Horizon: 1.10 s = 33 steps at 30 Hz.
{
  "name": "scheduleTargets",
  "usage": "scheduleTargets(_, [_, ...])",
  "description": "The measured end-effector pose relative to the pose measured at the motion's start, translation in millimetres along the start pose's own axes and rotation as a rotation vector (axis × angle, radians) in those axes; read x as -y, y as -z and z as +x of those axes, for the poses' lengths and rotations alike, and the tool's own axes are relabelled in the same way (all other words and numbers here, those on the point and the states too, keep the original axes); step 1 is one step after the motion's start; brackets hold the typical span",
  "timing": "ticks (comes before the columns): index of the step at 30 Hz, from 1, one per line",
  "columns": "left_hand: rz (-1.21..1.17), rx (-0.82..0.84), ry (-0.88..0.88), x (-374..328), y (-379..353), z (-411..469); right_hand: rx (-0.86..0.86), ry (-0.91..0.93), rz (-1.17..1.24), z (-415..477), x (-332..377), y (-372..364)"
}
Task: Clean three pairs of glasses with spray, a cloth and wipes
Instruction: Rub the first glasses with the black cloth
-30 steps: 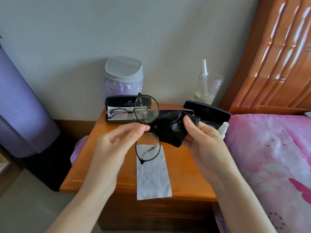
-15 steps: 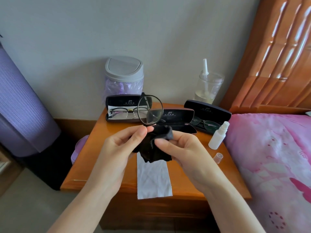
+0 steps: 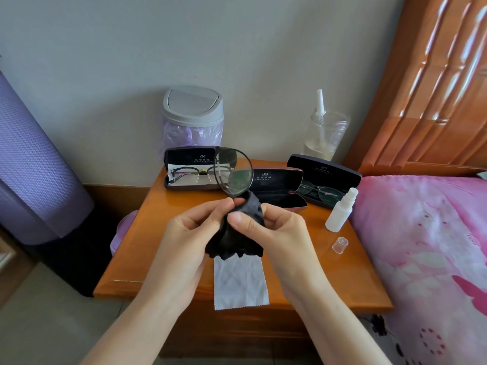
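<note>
Above left hand (image 3: 189, 233), glasses (image 3: 233, 175) rise, apparently pinched.

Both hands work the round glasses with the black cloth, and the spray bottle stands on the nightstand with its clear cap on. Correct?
No: in the head view the clear cap is off, standing on the nightstand beside the spray bottle.

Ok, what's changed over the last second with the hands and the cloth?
The right hand carried the black cloth leftward and now pinches it over the lower lens of the glasses, which was bare a second ago. The left hand keeps its pinch on the glasses. The white wipe and spray bottle stayed put.
</note>
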<state>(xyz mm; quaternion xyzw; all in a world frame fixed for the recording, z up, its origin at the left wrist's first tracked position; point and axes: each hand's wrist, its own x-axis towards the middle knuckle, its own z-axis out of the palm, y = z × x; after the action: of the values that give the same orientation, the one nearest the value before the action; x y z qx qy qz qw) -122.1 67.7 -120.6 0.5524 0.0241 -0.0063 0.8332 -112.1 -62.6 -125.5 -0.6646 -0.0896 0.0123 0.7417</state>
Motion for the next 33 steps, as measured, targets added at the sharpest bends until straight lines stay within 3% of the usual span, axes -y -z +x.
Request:
scheduleTargets(7, [-0.096,-0.023,0.001,-1.2,-1.7,-2.4,0.021,-0.027,0.046,0.0,-0.2,-2.0])
scheduleTargets(13, [-0.093,-0.053,-0.007,-1.7,0.0,-0.6,0.191,-0.108,0.024,-2.1,0.0,4.4])
scheduleTargets(18, [-0.022,-0.051,-0.017,1.6,-0.1,-1.8,0.120,-0.105,-0.009,-1.3,1.9,0.0])
scheduleTargets(25, [-0.050,-0.047,-0.002,3.9,-2.6,-2.5,0.022,-0.068,0.173,-3.9,-4.1,-5.7])
scheduleTargets(33, [-0.086,-0.054,0.022,-1.8,0.7,-1.8,0.161,-0.114,0.024,-4.0,1.2,-0.9])
